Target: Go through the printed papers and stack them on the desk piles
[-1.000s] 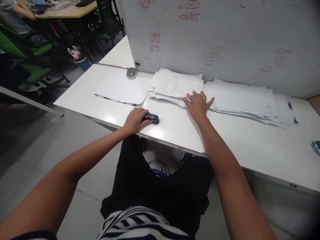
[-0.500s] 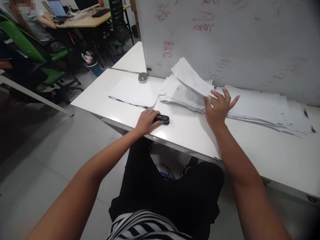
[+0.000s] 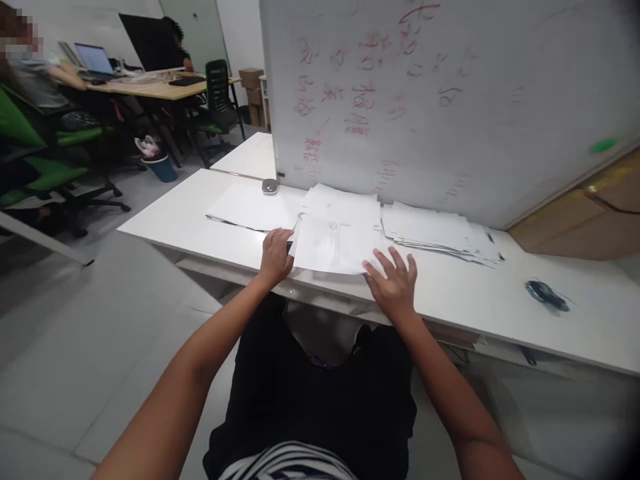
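My left hand (image 3: 277, 257) is closed around a black stapler near the table's front edge. Only a dark sliver of the stapler (image 3: 289, 247) shows; the rest is hidden by my fingers and the paper. Beside it lies a white printed sheet (image 3: 325, 250), its near edge reaching toward the front of the table. My right hand (image 3: 394, 283) pinches this sheet's near right corner between thumb and index finger, the other fingers spread. Behind the sheet is a stack of papers (image 3: 345, 197). Whether the sheet is single or several together, I cannot tell.
Another paper pile (image 3: 430, 223) lies to the right, and a flat sheet stack (image 3: 250, 208) to the left. A grey mouse (image 3: 269, 187) rests behind that. A whiteboard (image 3: 425, 120) stands along the back. Farther right are a dark coiled cable (image 3: 546, 295) and a cardboard box (image 3: 580, 207).
My right hand has drawn the lifted paper off the middle stack toward me and down beside my left hand. The stapler is now mostly covered. The view has turned to the right.
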Demonstrator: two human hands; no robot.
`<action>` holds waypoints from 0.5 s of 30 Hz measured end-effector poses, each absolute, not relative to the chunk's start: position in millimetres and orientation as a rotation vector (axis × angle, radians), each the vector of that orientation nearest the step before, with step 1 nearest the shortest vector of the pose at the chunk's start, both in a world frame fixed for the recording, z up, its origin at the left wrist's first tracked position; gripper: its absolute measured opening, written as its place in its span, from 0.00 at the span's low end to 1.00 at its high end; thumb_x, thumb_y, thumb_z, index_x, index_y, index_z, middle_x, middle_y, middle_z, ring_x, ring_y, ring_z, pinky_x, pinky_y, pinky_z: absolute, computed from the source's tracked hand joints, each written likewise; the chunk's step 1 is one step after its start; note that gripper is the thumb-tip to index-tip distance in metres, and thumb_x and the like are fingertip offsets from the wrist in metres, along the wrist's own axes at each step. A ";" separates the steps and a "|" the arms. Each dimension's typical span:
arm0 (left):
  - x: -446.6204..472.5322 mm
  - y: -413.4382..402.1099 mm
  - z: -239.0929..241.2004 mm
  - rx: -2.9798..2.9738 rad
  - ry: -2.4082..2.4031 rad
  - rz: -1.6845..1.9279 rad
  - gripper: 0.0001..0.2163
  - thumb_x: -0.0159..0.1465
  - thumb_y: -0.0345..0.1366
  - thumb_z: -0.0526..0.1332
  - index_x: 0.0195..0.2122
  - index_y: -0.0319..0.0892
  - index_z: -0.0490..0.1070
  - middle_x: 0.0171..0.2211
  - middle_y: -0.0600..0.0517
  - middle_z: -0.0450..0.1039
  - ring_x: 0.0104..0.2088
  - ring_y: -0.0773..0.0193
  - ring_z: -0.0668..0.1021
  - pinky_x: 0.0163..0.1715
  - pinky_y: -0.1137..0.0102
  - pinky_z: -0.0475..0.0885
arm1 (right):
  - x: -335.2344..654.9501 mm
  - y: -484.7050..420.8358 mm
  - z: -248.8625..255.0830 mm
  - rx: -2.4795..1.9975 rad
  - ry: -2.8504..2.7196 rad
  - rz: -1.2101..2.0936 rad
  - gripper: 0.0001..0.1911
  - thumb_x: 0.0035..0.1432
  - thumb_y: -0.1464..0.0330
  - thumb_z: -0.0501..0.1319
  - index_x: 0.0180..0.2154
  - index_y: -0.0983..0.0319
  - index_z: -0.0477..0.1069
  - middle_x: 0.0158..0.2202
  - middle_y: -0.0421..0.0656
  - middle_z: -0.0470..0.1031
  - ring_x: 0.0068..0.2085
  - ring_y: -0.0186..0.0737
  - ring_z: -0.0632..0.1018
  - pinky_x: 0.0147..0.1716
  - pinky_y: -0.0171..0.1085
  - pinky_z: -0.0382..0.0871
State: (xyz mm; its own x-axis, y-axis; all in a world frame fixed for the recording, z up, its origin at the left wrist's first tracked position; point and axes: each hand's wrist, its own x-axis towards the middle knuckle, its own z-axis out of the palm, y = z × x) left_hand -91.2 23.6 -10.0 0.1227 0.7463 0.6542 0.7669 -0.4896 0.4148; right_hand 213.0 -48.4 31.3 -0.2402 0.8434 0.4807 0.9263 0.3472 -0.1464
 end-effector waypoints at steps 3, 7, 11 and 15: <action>-71.5 -0.7 -1.8 -1.990 -1.886 -1.936 0.24 0.70 0.50 0.37 0.58 0.43 0.58 0.56 0.38 0.66 0.58 0.55 0.69 0.55 0.56 0.67 | 215.5 -67.7 31.8 -1.515 -2.181 -0.173 0.14 0.64 0.63 0.54 0.48 0.44 0.74 0.62 0.36 0.66 0.67 0.51 0.60 0.67 0.63 0.43; -51.1 -55.5 16.2 -1.821 -2.558 -2.700 0.30 0.68 0.58 0.34 0.56 0.47 0.64 0.48 0.42 0.74 0.48 0.56 0.78 0.43 0.59 0.76 | 222.0 -90.5 35.2 -1.502 -2.247 -0.070 0.14 0.64 0.62 0.55 0.47 0.41 0.74 0.61 0.32 0.66 0.65 0.49 0.62 0.67 0.62 0.42; -58.6 -88.9 26.4 -2.193 -3.023 -2.715 0.23 0.57 0.52 0.66 0.46 0.41 0.74 0.42 0.42 0.79 0.43 0.51 0.81 0.45 0.58 0.77 | 226.9 -103.9 35.1 -1.455 -2.307 0.064 0.14 0.64 0.62 0.56 0.48 0.38 0.73 0.60 0.31 0.67 0.65 0.48 0.64 0.68 0.62 0.40; -64.7 -92.9 21.9 -2.059 -3.020 -2.602 0.22 0.52 0.48 0.71 0.44 0.40 0.76 0.45 0.43 0.79 0.45 0.51 0.81 0.49 0.59 0.75 | 226.4 -104.2 27.6 -1.360 -2.294 0.081 0.22 0.60 0.57 0.61 0.57 0.41 0.67 0.66 0.37 0.59 0.68 0.52 0.56 0.67 0.62 0.42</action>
State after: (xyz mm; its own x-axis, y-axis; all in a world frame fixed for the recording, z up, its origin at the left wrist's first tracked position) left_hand -64.7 -92.9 21.9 0.0343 0.9432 -0.3304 -0.1874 0.3308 0.9249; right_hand 226.4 -104.2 27.6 -0.3993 0.8420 0.3629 0.8144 0.5075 -0.2815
